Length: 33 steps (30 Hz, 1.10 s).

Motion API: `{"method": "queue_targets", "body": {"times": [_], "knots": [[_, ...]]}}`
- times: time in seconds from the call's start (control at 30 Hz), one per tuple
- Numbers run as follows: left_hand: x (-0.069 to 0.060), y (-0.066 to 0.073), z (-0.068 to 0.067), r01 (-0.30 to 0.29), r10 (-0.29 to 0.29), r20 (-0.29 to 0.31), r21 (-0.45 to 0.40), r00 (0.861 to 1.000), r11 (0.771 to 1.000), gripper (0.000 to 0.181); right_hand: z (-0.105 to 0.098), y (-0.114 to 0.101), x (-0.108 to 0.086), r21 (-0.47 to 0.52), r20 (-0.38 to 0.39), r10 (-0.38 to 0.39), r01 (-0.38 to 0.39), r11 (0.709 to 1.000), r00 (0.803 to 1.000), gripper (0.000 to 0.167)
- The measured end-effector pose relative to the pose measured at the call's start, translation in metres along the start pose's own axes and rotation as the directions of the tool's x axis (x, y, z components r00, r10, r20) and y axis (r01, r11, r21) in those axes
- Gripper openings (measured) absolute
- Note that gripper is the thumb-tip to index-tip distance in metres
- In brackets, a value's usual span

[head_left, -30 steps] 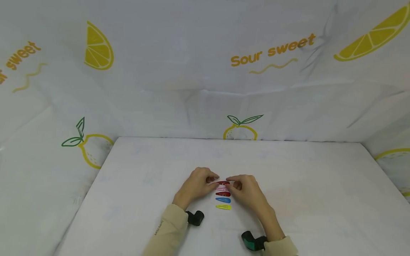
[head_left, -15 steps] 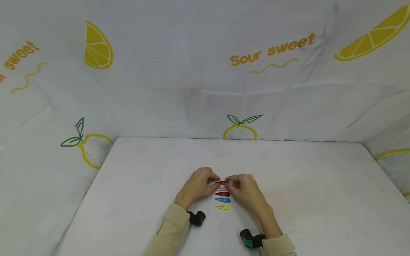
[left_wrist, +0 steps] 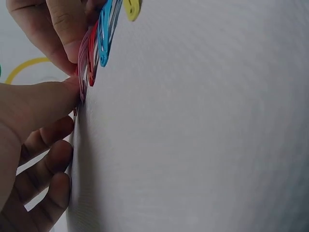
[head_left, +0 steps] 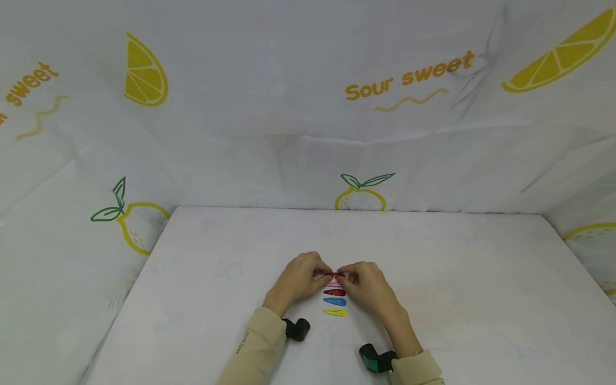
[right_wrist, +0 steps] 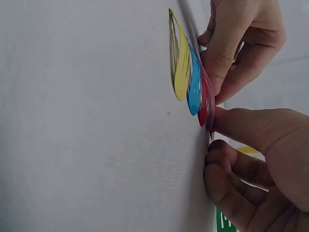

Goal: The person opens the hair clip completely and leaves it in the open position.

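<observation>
Brings left hand (head_left: 298,277) slightly nearer right hand (head_left: 371,286) than earlier; pinches, with both, opposite ends of slim glossy dark-red hair clip (head_left: 335,274) beyond flat pink clip (head_left: 334,283). Apparently sets it in line; probably needs level release next.

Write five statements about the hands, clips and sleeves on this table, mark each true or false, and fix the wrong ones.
1. The blue clip lies between the yellow clip and the near red clip. True.
2. The left hand is holding the yellow clip. False: it is at the far red clip.
3. The right hand is also at the far red clip. True.
4. The yellow clip lies between the two red clips. False: it lies at the near end of the line of clips.
5. The left sleeve is black. False: it is beige.
</observation>
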<state>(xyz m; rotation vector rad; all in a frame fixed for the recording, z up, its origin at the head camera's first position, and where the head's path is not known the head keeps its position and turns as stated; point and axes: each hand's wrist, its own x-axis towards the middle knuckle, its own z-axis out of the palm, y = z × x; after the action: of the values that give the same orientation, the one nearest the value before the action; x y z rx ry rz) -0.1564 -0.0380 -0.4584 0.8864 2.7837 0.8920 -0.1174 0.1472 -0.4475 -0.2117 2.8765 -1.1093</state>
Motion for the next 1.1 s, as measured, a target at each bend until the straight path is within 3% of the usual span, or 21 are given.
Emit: {"method": "queue_targets", "body": {"times": [0.3,0.6,1.1], "knots": [[-0.001,-0.002,0.002,-0.012,0.012,-0.006,-0.004,1.000,1.000,0.013,0.001,0.001,0.001,-0.019,0.020,-0.012,0.012,1.000,1.000,0.020],[-0.003,-0.002,0.002,-0.037,0.037,-0.034,-0.009,0.999,0.999,0.014,0.001,0.001,0.000,-0.058,0.017,-0.055,0.056,0.997,0.998,0.012],[-0.022,0.014,-0.014,-0.082,0.071,-0.076,-0.154,0.995,0.985,0.019,-0.006,-0.005,-0.016,0.041,-0.048,-0.213,0.215,0.976,0.976,0.015]]}}
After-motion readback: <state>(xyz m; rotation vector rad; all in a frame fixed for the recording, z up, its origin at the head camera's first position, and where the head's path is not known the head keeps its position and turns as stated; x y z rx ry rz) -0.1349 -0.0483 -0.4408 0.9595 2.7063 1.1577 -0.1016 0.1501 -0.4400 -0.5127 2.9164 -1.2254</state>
